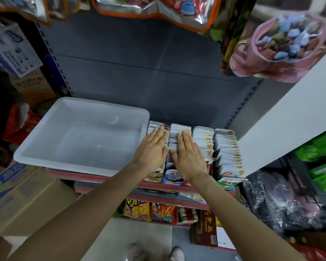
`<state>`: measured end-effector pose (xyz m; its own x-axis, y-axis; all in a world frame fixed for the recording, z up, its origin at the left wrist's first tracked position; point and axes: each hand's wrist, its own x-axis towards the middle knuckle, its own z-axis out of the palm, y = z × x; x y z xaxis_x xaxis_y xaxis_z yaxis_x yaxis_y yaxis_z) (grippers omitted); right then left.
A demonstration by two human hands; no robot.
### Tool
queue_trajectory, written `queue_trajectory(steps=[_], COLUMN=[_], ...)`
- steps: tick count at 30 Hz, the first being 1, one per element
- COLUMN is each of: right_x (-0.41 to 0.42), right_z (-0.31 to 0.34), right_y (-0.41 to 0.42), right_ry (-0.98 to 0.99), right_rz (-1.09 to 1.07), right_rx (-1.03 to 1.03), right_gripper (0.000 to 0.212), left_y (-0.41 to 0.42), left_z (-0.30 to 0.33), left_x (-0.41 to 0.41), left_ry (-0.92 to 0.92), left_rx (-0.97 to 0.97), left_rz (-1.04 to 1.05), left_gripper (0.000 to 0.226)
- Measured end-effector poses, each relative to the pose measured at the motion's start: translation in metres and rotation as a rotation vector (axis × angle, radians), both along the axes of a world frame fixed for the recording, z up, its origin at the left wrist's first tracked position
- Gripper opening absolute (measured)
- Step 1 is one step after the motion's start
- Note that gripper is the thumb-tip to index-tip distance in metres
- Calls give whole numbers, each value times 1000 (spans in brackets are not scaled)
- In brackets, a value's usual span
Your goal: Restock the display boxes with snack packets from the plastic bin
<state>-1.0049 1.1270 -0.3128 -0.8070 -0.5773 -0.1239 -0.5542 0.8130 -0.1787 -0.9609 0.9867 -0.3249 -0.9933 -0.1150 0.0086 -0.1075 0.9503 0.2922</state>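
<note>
A white plastic bin (45,147) sits on the left of the shelf with nothing inside it. To its right stand several display boxes (172,178) packed with rows of white snack packets (203,140). My left hand (151,149) lies flat, fingers straight, on the packets of the leftmost row. My right hand (189,157) presses flat on the row beside it. Two further rows of packets (228,149) stand to the right, untouched.
The grey shelf back panel (149,72) rises behind the boxes. A white board (290,119) leans at the right. Bags of snacks (282,46) hang overhead. Cardboard boxes (23,194) stand at the left, and a lower shelf holds fries packets (149,211).
</note>
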Motion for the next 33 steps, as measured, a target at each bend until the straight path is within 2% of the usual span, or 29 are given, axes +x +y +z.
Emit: queue_trajectory(steps=[4, 7, 11, 14, 19, 22, 24, 28, 33], right_x=[-3, 2, 8, 6, 3, -5, -10, -14, -10], right_z=[11, 10, 0, -1, 5, 5, 4, 6, 9], right_y=[5, 15, 21, 20, 21, 23, 26, 31, 35], right_ry=[53, 63, -1, -26, -38, -105, -140, -158, -198], right_rz=[-42, -94, -80, -94, -95, -132, -140, -107, -98], right_rx=[-124, -110, -22, -32, -48, -167, -250, -258, -401], right_gripper=[54, 53, 57, 58, 57, 54, 51, 50, 46], left_y=[-6, -5, 0, 2, -3, -6, -5, -1, 3], left_z=[9, 11, 5, 1, 4, 8, 12, 18, 29], left_x=[6, 20, 30, 29, 27, 25, 23, 18, 21], left_ry=[136, 216, 109, 125, 107, 126, 121, 90, 141], left_rx=[68, 133, 491, 595, 595, 640, 586, 516, 388], left_rz=[8, 111, 244, 240, 270, 318, 338, 376, 400], left_gripper=[51, 47, 52, 52, 52, 52, 52, 52, 34])
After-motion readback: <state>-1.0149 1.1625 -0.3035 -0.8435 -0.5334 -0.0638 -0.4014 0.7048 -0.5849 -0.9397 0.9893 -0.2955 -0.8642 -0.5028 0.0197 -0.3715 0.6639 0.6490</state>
